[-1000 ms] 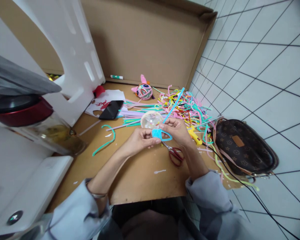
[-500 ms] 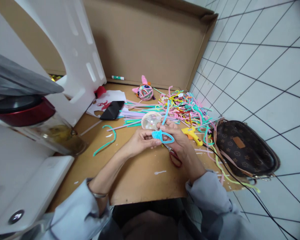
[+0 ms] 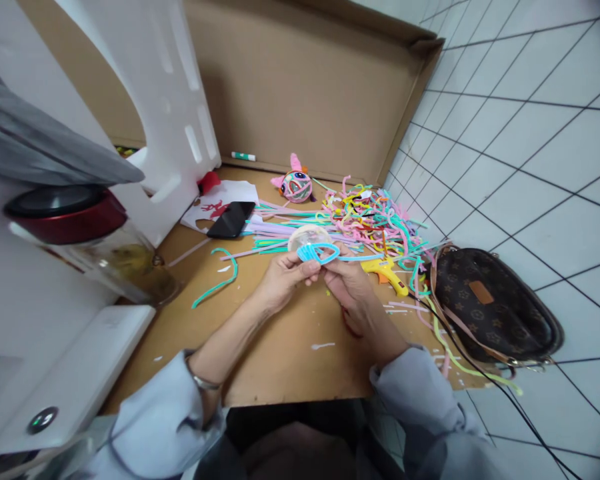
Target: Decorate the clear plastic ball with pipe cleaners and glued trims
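My left hand [image 3: 285, 280] pinches a light blue pipe cleaner [image 3: 319, 253] that is bent into a small loop with a wound end. My right hand [image 3: 350, 287] is closed on the same pipe cleaner from the right; its free tail runs out sideways to the right. Just behind the loop sits a clear plastic ball [image 3: 310, 235] on the cardboard sheet [image 3: 280, 347]. A yellow glue gun [image 3: 387, 273] lies right of my right hand. Red-handled scissors are mostly hidden beneath that hand.
A heap of coloured pipe cleaners [image 3: 375, 220] lies at the back right, by a pipe-cleaner ball with pink ears [image 3: 297, 185]. A black phone [image 3: 231, 219] rests on paper, a teal pipe cleaner [image 3: 220, 280] left. A brown handbag [image 3: 490, 303] sits on the tiles. White foam [image 3: 170, 113] stands left.
The blue tail, which stood up and away from me, has swung down to point right. Both hands and the loop have moved slightly farther from me, over the clear ball.
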Tool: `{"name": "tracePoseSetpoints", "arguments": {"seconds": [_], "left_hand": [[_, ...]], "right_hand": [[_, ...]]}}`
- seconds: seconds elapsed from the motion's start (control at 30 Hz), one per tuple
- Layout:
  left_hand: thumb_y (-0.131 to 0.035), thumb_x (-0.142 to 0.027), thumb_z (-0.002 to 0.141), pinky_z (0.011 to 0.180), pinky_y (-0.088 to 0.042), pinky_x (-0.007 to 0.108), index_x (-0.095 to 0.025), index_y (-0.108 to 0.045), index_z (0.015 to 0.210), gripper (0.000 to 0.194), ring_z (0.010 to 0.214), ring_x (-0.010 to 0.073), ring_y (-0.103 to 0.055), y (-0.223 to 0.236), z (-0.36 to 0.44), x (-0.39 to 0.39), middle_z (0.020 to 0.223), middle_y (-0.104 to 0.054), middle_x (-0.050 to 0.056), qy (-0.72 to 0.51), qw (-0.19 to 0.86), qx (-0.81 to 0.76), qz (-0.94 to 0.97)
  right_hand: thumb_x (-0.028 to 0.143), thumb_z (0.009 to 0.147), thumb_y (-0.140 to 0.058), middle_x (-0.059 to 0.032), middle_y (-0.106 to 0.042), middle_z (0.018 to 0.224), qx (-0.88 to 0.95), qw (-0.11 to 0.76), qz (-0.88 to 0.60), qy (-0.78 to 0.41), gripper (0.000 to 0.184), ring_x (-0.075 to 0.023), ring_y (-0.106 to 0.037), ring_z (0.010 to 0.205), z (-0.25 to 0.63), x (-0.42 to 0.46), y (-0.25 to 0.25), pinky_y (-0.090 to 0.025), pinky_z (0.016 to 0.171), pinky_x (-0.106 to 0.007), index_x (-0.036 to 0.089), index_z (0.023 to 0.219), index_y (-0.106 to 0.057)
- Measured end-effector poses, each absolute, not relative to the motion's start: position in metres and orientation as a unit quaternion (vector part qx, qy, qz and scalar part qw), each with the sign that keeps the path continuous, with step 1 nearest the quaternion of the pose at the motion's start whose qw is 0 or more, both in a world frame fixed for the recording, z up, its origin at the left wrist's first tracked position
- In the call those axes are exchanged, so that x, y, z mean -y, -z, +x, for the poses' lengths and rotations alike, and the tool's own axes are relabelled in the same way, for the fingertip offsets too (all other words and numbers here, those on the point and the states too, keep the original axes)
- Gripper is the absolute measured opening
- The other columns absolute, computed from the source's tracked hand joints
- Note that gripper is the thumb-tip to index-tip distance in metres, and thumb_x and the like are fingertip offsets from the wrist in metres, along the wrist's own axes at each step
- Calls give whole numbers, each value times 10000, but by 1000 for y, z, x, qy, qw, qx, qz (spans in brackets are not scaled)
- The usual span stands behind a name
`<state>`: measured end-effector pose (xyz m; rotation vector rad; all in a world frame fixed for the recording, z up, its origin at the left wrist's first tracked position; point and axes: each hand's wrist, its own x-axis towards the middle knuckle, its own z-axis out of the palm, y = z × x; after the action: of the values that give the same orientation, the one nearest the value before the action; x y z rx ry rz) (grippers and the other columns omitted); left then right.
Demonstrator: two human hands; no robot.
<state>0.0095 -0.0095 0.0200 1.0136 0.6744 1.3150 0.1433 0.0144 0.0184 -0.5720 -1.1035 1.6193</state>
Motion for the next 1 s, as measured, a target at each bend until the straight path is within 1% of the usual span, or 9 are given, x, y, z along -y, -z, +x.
{"name": "tracePoseSetpoints", "arguments": {"seconds": [0.07,0.13,0.23,0.4,0.53,0.67,0.83,0.93,1.0], "left_hand": [[-910,-462,511,485,-375,186,-138,-697,679,423,510,60,-473,-22,10,9,549,-583,-29,-584,627,-300,419],[-915,-465,490,477,-374,181,-141,-710,709,442,507,57,-473,-23,10,9,559,-592,-30,-594,626,-311,400],[-919,-471,469,472,-376,181,-138,-706,688,452,500,56,-476,-24,11,8,546,-592,-30,-604,619,-324,385],[-910,-483,470,476,-391,192,-134,-706,704,467,508,66,-495,-22,11,6,569,-617,-18,-619,597,-340,381],[-876,-523,527,500,-420,203,-139,-689,671,451,524,76,-505,-19,11,5,576,-619,-15,-621,556,-352,425],[-838,-557,584,520,-433,213,-141,-691,685,453,539,87,-507,-16,11,3,592,-625,-8,-620,526,-352,463],[-743,-617,686,541,-433,227,-144,-681,722,478,578,112,-526,-11,8,1,632,-633,7,-590,490,-367,527],[-708,-583,745,566,-416,227,-148,-666,704,440,580,109,-504,-10,5,1,602,-589,-13,-584,443,-391,557],[-746,-534,726,602,-425,230,-150,-682,745,390,606,111,-516,-11,3,1,637,-610,-14,-604,420,-403,543]], "right_hand": [[345,611,-817,32,-641,673,476,530,-245,-658,300,-169,-608,616,141,-11,-22,-539,593,-334,235,730,-565],[357,616,-812,27,-653,649,494,534,-256,-637,277,-176,-614,613,140,-8,-26,-543,612,-348,236,745,-599],[361,630,-804,28,-663,611,512,540,-272,-610,240,-168,-611,589,138,-4,-30,-544,631,-345,237,742,-632],[379,607,-836,24,-676,643,508,555,-285,-594,249,-153,-610,600,136,-4,-27,-537,648,-331,226,692,-658],[371,594,-857,18,-665,640,479,552,-290,-618,261,-142,-597,612,137,-9,-22,-523,656,-315,207,655,-663],[349,554,-881,20,-657,628,456,551,-308,-627,263,-127,-577,609,141,-13,-18,-505,641,-286,194,628,-681],[371,576,-867,23,-616,607,446,546,-308,-639,286,-116,-550,584,142,-16,-17,-480,592,-269,191,597,-645],[366,562,-862,32,-589,612,445,554,-326,-624,291,-104,-523,581,144,-17,-17,-465,581,-254,192,618,-636],[356,560,-856,35,-581,621,454,563,-339,-602,285,-99,-512,584,145,-18,-19,-458,587,-248,194,631,-632]]}}
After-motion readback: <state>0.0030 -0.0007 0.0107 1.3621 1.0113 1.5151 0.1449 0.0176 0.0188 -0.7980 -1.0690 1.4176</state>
